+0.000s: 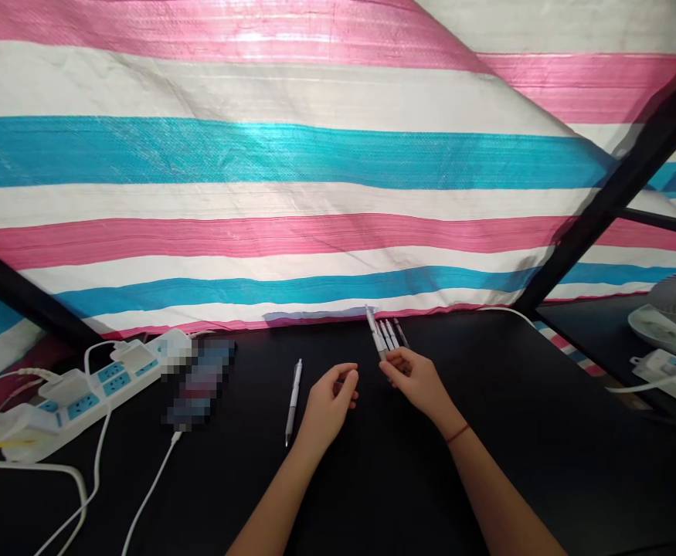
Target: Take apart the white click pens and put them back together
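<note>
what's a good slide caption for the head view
Right hand holding one pen beside a row of pens on a black table; left hand near a lone pen.

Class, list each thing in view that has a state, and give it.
Right hand: pinching a pen
Left hand: loosely curled, nothing visible in it
Lone pen: lying flat, apart from the others
Grouped pens: side by side
Power strip: several plugs in, some sockets free
Phone: cable attached, screen blurred
Striped sheet: hanging, creased
</note>
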### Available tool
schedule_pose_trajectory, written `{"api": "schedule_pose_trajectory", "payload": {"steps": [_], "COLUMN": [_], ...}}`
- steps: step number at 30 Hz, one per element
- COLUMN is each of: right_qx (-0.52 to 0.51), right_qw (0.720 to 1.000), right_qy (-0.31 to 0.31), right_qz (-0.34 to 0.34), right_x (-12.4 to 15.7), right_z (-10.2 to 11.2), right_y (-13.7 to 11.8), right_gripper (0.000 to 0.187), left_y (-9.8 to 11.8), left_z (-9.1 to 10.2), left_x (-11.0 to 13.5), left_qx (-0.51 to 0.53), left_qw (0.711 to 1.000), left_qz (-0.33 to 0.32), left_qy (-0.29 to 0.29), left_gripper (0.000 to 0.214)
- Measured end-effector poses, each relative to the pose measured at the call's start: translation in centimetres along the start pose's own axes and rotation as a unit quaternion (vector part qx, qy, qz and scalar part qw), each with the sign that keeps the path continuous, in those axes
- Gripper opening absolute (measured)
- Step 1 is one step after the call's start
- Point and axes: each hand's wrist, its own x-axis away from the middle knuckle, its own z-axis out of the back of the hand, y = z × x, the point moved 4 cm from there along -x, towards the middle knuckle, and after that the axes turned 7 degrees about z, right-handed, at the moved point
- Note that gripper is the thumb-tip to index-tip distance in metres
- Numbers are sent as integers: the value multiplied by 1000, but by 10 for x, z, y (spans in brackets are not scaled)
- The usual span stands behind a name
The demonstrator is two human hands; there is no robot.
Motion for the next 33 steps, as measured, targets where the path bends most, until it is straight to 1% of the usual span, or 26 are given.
{"api": "schedule_pose_trajectory", "payload": {"steps": [2,3,5,8,10,12,15,18,22,26,33], "right_qx": [39,64,123,204,236,249,257,267,265,268,301], "right_qw": [998,996,988,976,970,967,966,963,963,961,952], "right_qy": [40,60,82,76,61,49,40,36,41,61,54], "right_qz": [-21,-32,-42,-28,-13,-2,9,12,17,14,-3], "right_x": [-3,-4,-5,-6,-6,-6,-6,-5,-5,-5,-6], "right_z": [10,14,20,21,18,16,13,13,13,15,15], "right_y": [12,18,26,32,34,34,34,34,32,32,36], "right_gripper": [21,22,21,20,20,22,22,21,22,23,18], "left_y": [3,6,9,8,4,0,-8,-15,-21,-21,-20], "left_z": [10,16,25,33,37,42,53,63,68,67,67], "left_x": [-1,-1,-2,-5,-7,-8,-10,-14,-18,-19,-19], "left_qx": [-94,-146,-244,-369,-437,-485,-523,-524,-509,-503,-481], "left_qw": [994,985,959,910,879,852,825,826,839,845,861], "left_qz": [-30,-54,-97,-113,-95,-58,-1,47,85,90,69], "left_qy": [40,68,111,150,166,187,214,201,172,158,152], "left_gripper": [33,30,26,25,25,25,32,39,34,32,32]}}
